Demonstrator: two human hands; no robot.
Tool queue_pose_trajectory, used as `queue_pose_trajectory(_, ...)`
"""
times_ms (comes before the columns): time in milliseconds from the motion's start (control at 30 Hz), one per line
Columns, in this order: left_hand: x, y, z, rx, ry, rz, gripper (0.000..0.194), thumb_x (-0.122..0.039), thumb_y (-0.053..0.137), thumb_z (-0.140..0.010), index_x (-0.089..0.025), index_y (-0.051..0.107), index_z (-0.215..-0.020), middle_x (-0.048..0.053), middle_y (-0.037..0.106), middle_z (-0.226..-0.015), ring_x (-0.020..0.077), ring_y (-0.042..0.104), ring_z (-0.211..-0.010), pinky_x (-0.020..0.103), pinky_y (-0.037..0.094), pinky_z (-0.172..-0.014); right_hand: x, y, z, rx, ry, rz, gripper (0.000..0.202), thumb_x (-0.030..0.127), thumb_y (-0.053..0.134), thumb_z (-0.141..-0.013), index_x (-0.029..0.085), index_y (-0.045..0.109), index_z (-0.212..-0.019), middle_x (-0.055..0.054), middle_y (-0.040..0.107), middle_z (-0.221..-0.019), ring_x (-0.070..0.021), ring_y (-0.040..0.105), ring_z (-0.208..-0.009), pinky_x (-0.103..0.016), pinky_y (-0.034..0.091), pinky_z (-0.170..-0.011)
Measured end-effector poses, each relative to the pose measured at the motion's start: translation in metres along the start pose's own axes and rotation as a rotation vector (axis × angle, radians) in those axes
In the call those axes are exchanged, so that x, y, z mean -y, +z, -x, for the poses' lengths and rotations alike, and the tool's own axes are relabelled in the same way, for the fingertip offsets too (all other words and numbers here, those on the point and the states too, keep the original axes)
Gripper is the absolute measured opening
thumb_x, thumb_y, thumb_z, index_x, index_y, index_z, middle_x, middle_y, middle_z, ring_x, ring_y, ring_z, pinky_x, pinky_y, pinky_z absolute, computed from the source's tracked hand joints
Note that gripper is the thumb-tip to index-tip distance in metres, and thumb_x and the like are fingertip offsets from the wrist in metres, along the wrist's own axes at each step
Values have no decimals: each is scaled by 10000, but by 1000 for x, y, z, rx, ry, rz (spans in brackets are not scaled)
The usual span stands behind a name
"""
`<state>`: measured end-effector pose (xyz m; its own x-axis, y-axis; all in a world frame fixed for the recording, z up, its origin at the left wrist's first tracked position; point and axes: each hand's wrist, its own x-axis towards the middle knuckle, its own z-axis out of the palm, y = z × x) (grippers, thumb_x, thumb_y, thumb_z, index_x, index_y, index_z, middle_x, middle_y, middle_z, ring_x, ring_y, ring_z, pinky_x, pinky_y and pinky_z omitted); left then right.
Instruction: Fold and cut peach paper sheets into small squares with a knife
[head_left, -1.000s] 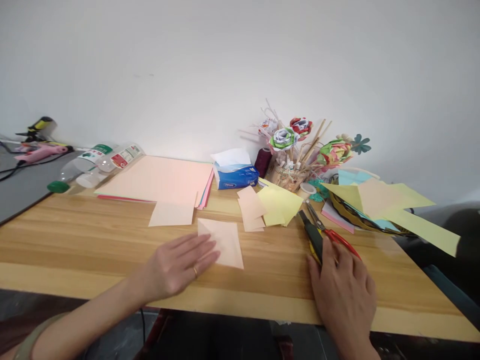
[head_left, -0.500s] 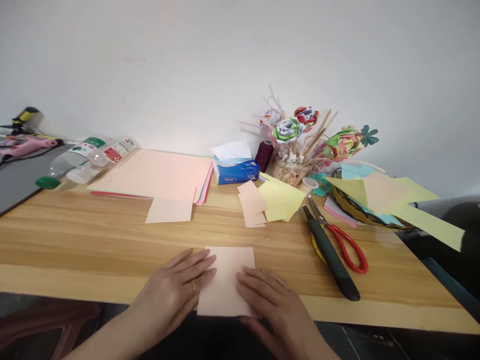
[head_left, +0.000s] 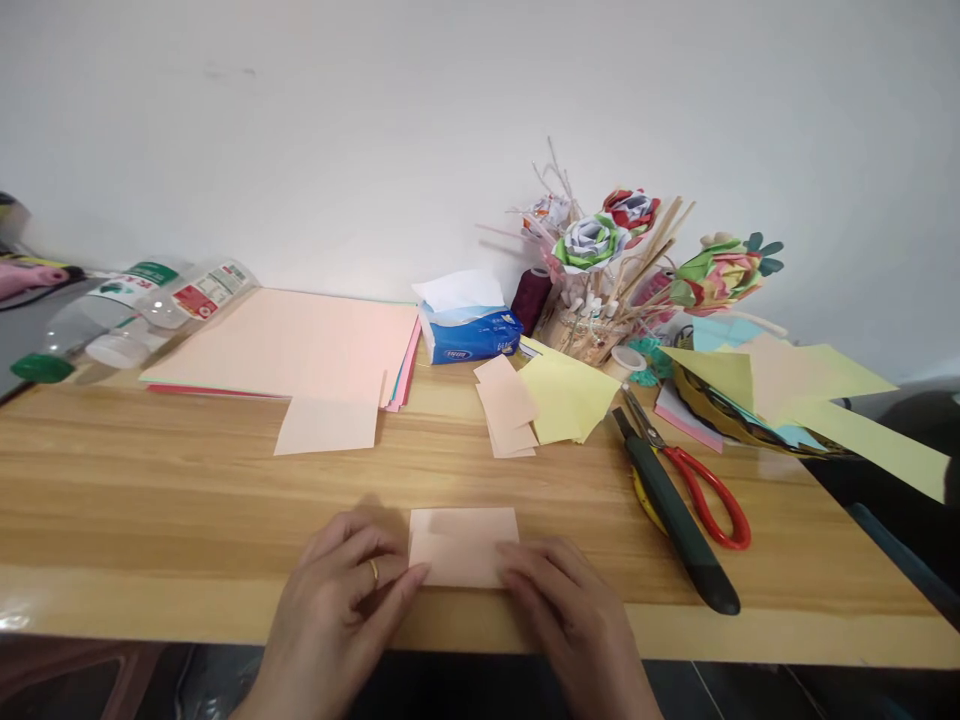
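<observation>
A peach sheet of paper (head_left: pixel 463 548) lies on the table near its front edge, doubled over into a wide rectangle. My left hand (head_left: pixel 341 590) grips its left end, the thumb on the near corner and the fingers curled at the side; a ring shows on one finger. At the right end, my right hand (head_left: pixel 574 605) pinches the paper between bunched fingers and thumb. Beyond lie small peach paper pieces (head_left: pixel 506 400) and yellow sheets (head_left: pixel 566 395). Red-handled scissors (head_left: pixel 705 490) and a dark green utility knife (head_left: pixel 679 520) rest to the right of my right hand.
A stack of coloured paper (head_left: pixel 300 340) is at the back left beside plastic bottles (head_left: pixel 187 300). A blue tissue pack (head_left: pixel 469 330) stands at the back near paper flowers (head_left: pixel 592 240). On the right is a basket (head_left: pixel 697 405) topped with paper sheets.
The peach sheet, flat and larger before, is now folded over to about half its depth. My hands have gone from lying flat on it to gripping its two ends.
</observation>
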<state>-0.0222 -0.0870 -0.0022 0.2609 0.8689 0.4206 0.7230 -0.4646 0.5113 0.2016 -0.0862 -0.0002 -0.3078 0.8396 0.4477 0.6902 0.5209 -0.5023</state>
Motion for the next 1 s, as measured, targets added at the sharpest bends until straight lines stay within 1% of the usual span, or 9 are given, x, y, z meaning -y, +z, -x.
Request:
queue_pose_trajectory(67,0,2,1,0,0,-70,172,-267,577,-865,-258,669,-719,-22,642,-716,172,560,-717,300,448,-635,-1,7,2,-88,39,130,254,297,481,-915,188,592,-1116,-24,656,-771,-143,638,-694,-237,534,-607)
queue_pose_trajectory(133,2,5,2,3,-10,-136,126,-291,604,-844,-262,659,-735,-33,645,-706,180,567,-730,308,438,-650,-3,13,5,-113,91,215,380,346,491,-909,162,510,-1240,-12,641,-722,-142,632,-623,-231,528,-560)
queue_pose_trajectory(200,3,9,3,-9,-44,-175,92,-313,609,-834,-255,650,-776,-34,649,-709,183,577,-739,310,438,-662,-3,18,6,-112,145,229,459,382,488,-907,147,450,-1299,7,621,-679,-127,616,-561,-208,515,-518)
queue_pose_trajectory(367,5,16,6,-61,-140,-176,117,-334,588,-842,-236,618,-786,-30,637,-713,167,597,-722,293,445,-661,3,24,8,-155,326,125,434,443,419,-923,189,473,-1271,-16,648,-770,-141,640,-656,-230,529,-598)
queue_pose_trajectory(533,7,16,7,-85,-129,-178,141,-350,555,-866,-238,608,-800,-30,641,-715,154,613,-689,287,457,-659,5,25,9,-143,446,55,442,458,379,-932,204,462,-1284,8,636,-736,-133,621,-626,-225,512,-582)
queue_pose_trajectory(667,11,15,7,-51,-78,-225,131,-362,558,-868,-242,601,-842,-38,644,-704,137,627,-652,253,484,-623,6,26,7,-113,445,150,421,480,352,-935,194,485,-1214,26,600,-684,-133,599,-594,-238,502,-576)
queue_pose_trajectory(767,13,14,5,-32,-77,-272,170,-386,534,-876,-244,595,-806,-33,635,-686,132,631,-615,233,497,-582,7,25,4,-117,428,221,328,465,347,-941,215,515,-1072,39,581,-653,-126,591,-556,-229,486,-540)
queue_pose_trajectory(900,11,15,3,-31,-81,-331,185,-375,505,-883,-243,587,-782,-35,628,-670,119,635,-576,206,494,-531,5,21,0,-104,294,287,195,389,404,-933,232,495,-860,44,565,-612,-111,573,-500,-201,434,-453)
queue_pose_trajectory(1000,13,17,6,-30,-117,-372,165,-372,508,-874,-253,608,-818,-44,642,-679,110,641,-564,188,483,-493,6,22,-3,-91,253,334,224,352,376,-946,237,472,-779,38,551,-588,-117,569,-507,-211,408,-447)
